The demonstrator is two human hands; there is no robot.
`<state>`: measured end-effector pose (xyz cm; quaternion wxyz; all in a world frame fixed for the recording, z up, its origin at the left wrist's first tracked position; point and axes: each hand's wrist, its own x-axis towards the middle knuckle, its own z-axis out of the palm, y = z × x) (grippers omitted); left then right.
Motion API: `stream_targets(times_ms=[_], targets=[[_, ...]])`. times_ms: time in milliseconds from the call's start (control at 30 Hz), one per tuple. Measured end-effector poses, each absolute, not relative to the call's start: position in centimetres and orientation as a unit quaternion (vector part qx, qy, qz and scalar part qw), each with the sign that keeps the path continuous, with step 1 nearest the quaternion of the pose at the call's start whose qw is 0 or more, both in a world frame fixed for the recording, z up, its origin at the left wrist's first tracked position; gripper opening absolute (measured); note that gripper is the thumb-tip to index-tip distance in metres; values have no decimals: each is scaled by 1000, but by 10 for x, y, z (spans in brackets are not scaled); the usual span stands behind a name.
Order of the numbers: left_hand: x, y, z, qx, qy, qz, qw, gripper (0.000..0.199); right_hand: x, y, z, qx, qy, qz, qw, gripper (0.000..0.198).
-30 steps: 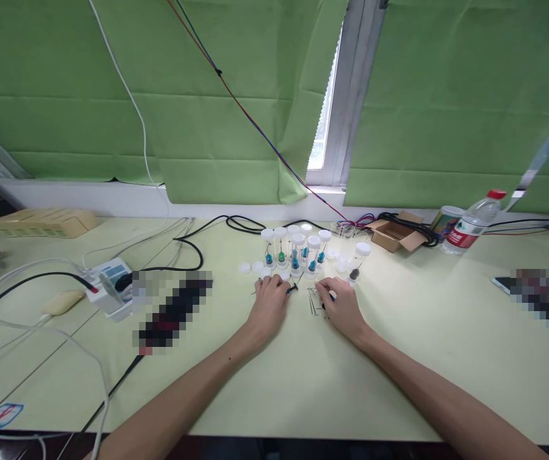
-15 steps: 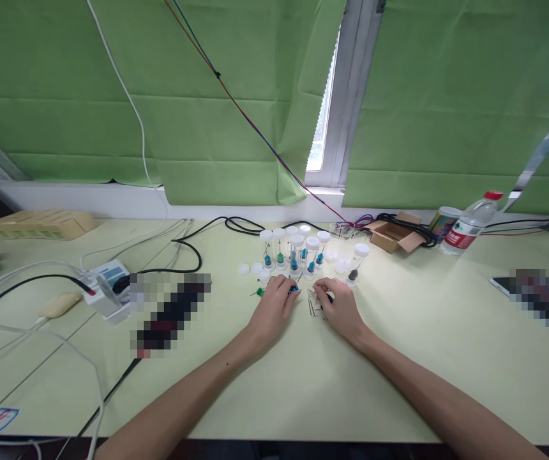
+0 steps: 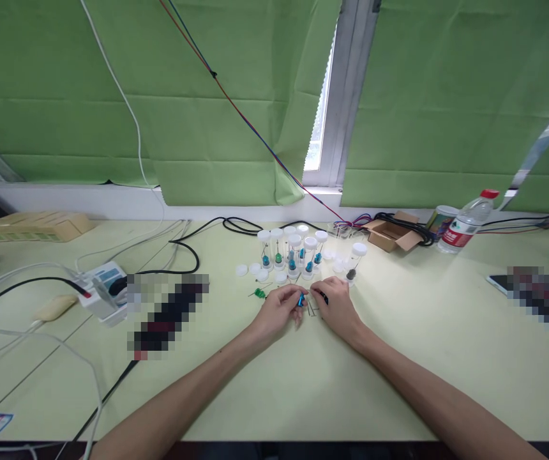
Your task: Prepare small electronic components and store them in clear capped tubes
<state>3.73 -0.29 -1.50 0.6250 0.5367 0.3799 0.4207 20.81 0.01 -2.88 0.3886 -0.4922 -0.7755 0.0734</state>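
Note:
My left hand [image 3: 277,308] is closed, with a small shiny blue piece [image 3: 300,299] pinched between thumb and fingertips. Just to its right, my right hand [image 3: 338,306] is closed too; a small dark piece [image 3: 324,298] shows at its fingers. Thin metal pins [image 3: 311,310] lie on the table between the hands. Left of my left hand lies a green piece [image 3: 259,293] with a thin metal stem. Beyond the hands stand several clear vials [image 3: 278,250] with white caps, holding blue or green pieces with stems. One vial [image 3: 355,263] at the right holds a dark piece.
Loose white caps [image 3: 241,270] lie around the vials. Behind are black cables [image 3: 236,223], an open cardboard box [image 3: 392,234], a can [image 3: 442,222] and a water bottle [image 3: 466,223]. A white power strip [image 3: 105,291] sits left, a phone [image 3: 499,283] right.
My left hand has turned and lifted a little, bringing the blue piece into clearer view closer to my right hand. My right hand stays almost in place. The view has shifted slightly.

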Motion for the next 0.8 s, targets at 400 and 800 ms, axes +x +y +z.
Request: stream_targets(times_ms=[400, 800], targets=[[37, -3, -15, 443, 371, 404, 709, 31, 210, 2, -33, -509, -780, 83, 354, 14], [38, -4, -14, 448, 370, 410, 703, 32, 211, 3, -35, -502, -780, 93, 362, 14]])
